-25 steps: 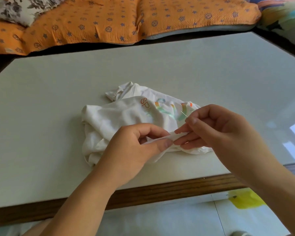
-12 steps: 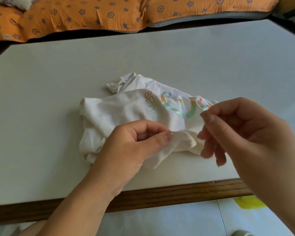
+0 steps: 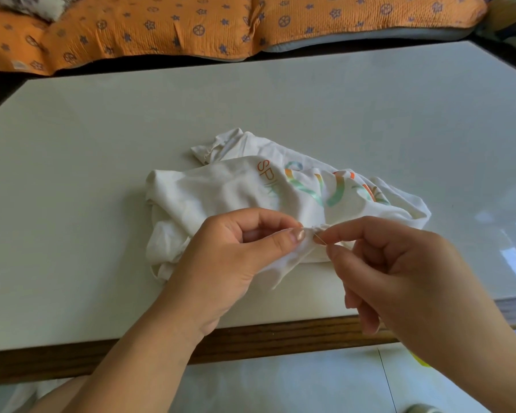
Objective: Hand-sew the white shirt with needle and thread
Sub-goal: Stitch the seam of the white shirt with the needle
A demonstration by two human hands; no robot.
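Observation:
A crumpled white shirt (image 3: 221, 192) with orange and green lettering lies in the middle of the pale table (image 3: 72, 174). My left hand (image 3: 230, 257) pinches a raised fold of the shirt's near edge between thumb and forefinger. My right hand (image 3: 405, 275) is just to the right of that fold, thumb and forefinger pinching a thin needle (image 3: 320, 239) whose tip meets the cloth. The thread is too fine to make out.
An orange patterned cushion (image 3: 221, 25) runs along the far side of the table. The table's wooden front edge (image 3: 251, 341) is close to me, with light floor tiles below. Window glare falls on the right part of the tabletop.
My right hand, lifted off the shirt to the right half a second ago, has come back down to the fold with the needle. My left hand kept its pinch on the cloth.

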